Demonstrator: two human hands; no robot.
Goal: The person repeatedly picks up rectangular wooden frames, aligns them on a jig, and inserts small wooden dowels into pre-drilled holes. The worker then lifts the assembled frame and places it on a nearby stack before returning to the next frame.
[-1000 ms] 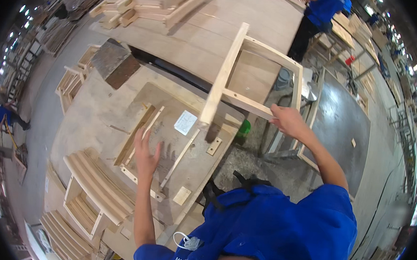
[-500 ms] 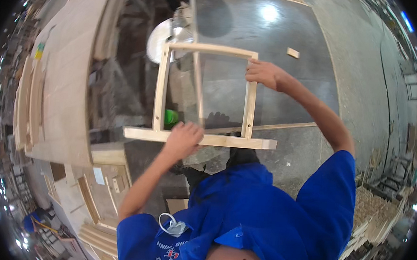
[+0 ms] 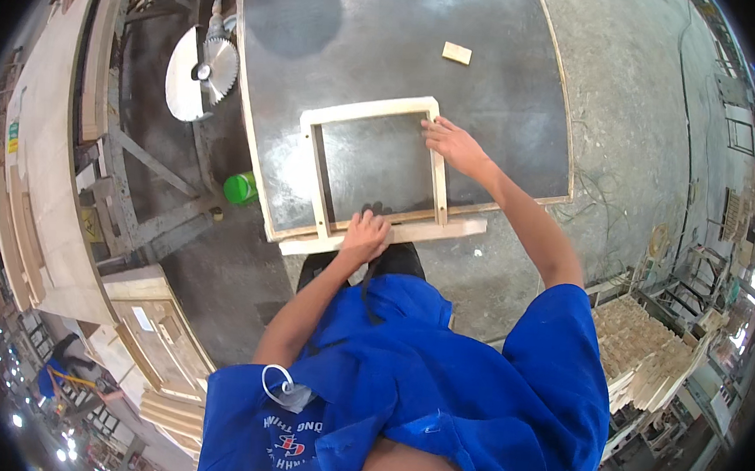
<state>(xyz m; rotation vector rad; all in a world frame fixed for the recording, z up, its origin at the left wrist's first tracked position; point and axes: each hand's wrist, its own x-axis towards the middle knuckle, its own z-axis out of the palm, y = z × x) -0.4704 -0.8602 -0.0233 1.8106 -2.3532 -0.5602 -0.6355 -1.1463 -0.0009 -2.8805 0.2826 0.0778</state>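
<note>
A pale wooden frame (image 3: pixel 372 106), with a long bottom rail that sticks out past both uprights, lies on or just over the dark-topped table (image 3: pixel 373 51), its rail along the near edge. My left hand (image 3: pixel 366 237) is closed over the middle of that rail, fingertips on its far side. At the frame's far right corner, my right hand (image 3: pixel 456 145) has its fingers stretched out against the right upright, not wrapped round it. Small dark holes show in the uprights.
A small wood block (image 3: pixel 457 53) lies farther back on the table. Left of the table are a toothed circular saw blade (image 3: pixel 220 69) and a green round container (image 3: pixel 241 188). Stacked wood pieces (image 3: pixel 650 346) stand at the right. A pale wooden panel (image 3: pixel 45 168) fills the left side.
The frame has come down from in front of me onto or close to the table. My right hand's fingers have straightened from their grip. The view has shifted, bringing the saw blade into sight.
</note>
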